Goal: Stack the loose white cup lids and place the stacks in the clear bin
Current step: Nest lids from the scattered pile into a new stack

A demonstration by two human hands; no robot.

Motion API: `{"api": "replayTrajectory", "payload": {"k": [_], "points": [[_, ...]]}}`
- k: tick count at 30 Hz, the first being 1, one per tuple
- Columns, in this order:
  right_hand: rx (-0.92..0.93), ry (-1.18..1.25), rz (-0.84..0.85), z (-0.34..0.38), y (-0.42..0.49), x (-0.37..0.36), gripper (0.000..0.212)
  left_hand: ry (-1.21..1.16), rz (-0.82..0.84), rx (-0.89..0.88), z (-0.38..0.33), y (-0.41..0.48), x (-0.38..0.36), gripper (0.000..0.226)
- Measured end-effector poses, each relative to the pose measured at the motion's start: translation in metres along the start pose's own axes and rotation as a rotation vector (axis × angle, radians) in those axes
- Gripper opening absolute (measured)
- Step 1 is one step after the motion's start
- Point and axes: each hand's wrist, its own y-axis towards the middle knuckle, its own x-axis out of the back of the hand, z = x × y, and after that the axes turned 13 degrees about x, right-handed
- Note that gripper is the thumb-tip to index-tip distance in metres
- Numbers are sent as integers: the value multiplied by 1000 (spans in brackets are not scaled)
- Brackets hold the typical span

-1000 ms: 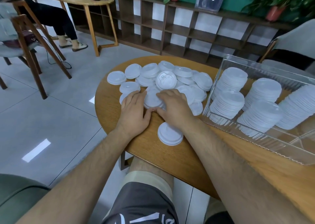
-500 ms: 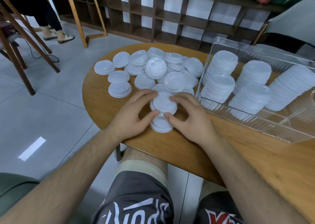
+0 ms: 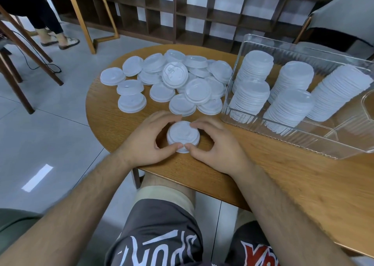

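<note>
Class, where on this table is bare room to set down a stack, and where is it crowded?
Bare table lies right of the right hand, before the bin, and left of the left hand. Crowded: the loose lids beyond the stack.

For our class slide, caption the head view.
A short lid stack gripped by left hand and right hand; loose lids beyond, clear bin beside them.

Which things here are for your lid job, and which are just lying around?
For the job:
small stack, gripped by left hand and right hand
loose lids
clear bin
finished stacks inside it

Just around:
shelves
someone's sandalled feet
</note>
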Motion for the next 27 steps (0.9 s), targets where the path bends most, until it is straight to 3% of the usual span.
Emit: {"api": "replayTrajectory", "payload": {"k": [13, 20, 27], "points": [[-49, 7, 67, -3, -1, 0, 53, -30, 70, 49, 2, 2, -2, 62], [-244, -52, -110, -1, 30, -8, 62, 28, -108, 223, -3, 43, -10, 64], [-406, 7, -112, -6, 44, -17, 65, 116, -46, 245, 3, 94, -23, 67]]}}
